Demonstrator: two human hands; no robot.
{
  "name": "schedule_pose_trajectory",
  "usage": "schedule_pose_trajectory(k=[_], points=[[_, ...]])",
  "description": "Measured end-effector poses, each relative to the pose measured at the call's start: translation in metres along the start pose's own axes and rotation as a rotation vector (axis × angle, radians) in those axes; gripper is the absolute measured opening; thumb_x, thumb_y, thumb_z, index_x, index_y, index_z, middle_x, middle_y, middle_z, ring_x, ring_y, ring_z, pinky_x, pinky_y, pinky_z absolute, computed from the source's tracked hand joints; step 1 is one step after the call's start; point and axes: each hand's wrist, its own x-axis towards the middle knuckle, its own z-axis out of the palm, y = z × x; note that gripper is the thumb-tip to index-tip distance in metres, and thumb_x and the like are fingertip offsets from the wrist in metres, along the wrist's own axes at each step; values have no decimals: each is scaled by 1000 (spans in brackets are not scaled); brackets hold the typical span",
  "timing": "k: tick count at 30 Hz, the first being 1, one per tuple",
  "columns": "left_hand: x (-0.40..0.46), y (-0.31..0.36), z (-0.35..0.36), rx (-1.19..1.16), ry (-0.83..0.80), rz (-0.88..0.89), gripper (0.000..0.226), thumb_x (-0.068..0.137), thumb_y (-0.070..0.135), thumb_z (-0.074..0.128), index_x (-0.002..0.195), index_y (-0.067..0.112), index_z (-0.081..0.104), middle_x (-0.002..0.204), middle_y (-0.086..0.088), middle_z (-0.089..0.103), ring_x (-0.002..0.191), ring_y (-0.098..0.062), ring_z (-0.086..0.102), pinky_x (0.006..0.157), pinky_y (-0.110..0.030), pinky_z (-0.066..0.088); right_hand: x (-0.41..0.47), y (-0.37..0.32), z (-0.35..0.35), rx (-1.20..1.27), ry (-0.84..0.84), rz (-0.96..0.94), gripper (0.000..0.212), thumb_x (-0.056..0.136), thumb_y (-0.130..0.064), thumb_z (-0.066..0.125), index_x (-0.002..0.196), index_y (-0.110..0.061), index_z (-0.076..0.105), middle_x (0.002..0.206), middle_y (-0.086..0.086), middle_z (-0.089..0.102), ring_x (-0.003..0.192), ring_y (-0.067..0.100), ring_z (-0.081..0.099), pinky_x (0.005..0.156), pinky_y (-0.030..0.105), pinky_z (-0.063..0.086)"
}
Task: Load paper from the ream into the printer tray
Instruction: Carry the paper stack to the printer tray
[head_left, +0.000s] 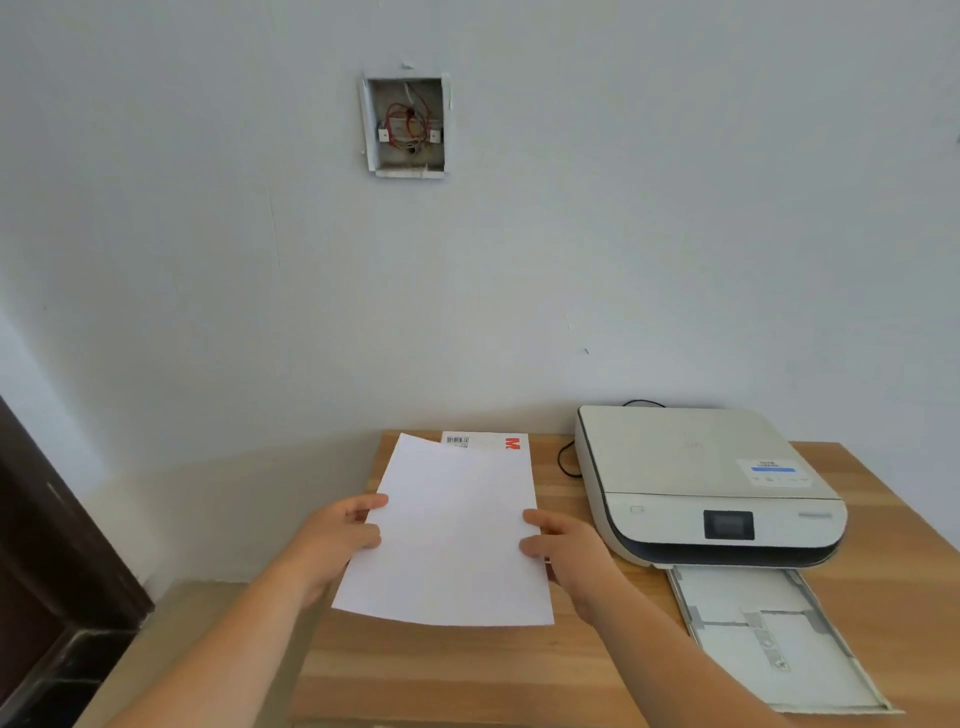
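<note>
Left hand: the left hand (340, 540) pinches the left long edge of the sheaf of paper (452, 535), thumb on top and fingers curled beneath.
Right hand: the right hand (566, 556) clamps the opposite long edge the same way, so the sheaf hangs between both hands, clear of the table (467, 670).
Paper: white and blank, tilted slightly, its near edge sagging a little (whether it is one sheet or several I cannot tell).
Ream: the ream wrapper (485, 441) lies behind the lifted paper at the far side of the table, mostly hidden; only its barcode strip and a red letter show.
Printer: the printer (696, 478) sits to the right, near the wall, lid down, with a black cable (566, 460) looping off its left side.
Tray: the printer tray (769, 634) is pulled out toward the person and looks open to receive; whether any paper already lies in it is hard to say.
Progress: by my judgement roughly half done. Paper is out of the ream and in hand; carrying it right, squaring it, seating it and closing the tray remain.
Edges: the tray's raised side rails and guides set the slot the sheaf must drop between.
Open room: bare wood lies between the hands and the tray, so the path right looks unobstructed; the table's left edge sits close under the left hand.
</note>
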Motion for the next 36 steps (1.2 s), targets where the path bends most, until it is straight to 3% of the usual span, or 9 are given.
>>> schedule_pose_trajectory(k=[3,7,12,18,20,27,29,33,36], points=[[-1,12,3,-2,-11,73,49,80,-9,60,121,18,60,107,-1,67,89,-19,68,66,-24,51,-5,-18,1,-38,83,-81,47,84,-2,60,128,-18,59,120,1,61,98,20,62,76,30,52],[6,15,8,-23,-18,143,49,79,0,71,121,22,61,108,-7,68,91,-20,69,71,-25,52,-11,-31,1,-55,197,-146,48,86,-2,55,129,-22,59,118,0,62,92,15,62,74,28,50],[16,8,27,-33,-68,165,49,81,-2,69,122,23,59,102,3,67,86,-12,68,61,-15,53,-15,-22,-4,-48,288,-142,48,88,-1,52,130,-22,58,125,1,58,94,13,58,71,23,47],[32,-5,49,16,-134,159,53,78,2,73,124,26,61,98,3,67,90,-20,69,82,-37,56,-19,-10,-24,-28,367,-124,49,87,-1,51,130,-23,60,123,0,59,96,15,60,71,23,47],[35,-5,59,-2,-146,152,53,79,0,72,123,26,61,92,6,68,85,-17,70,78,-37,57,-19,-8,-32,-25,393,-128,50,86,-1,51,129,-25,61,124,0,58,98,14,59,71,22,46],[33,9,112,-65,-172,123,47,81,1,69,114,34,63,100,-9,67,82,-24,68,49,-27,53,-18,-9,-83,8,414,-132,50,84,-3,52,125,-29,63,123,-2,59,93,9,61,72,23,47],[34,13,132,-71,-168,125,46,80,3,70,112,36,64,99,-10,68,82,-24,67,50,-28,53,-15,-10,-103,20,407,-140,49,84,-3,52,125,-27,63,122,-1,59,93,10,61,76,24,48],[31,21,174,-49,-131,189,48,79,2,72,117,29,64,111,-3,65,90,-22,66,70,-26,54,-11,-16,-148,23,393,-147,47,84,-3,53,123,-27,64,121,0,60,95,12,60,85,29,49],[24,28,207,-60,-124,194,47,80,0,70,119,27,62,105,-4,67,87,-19,67,58,-17,53,-8,-19,-183,16,376,-147,46,85,-4,53,123,-27,64,121,-1,59,95,13,58,85,31,48]])
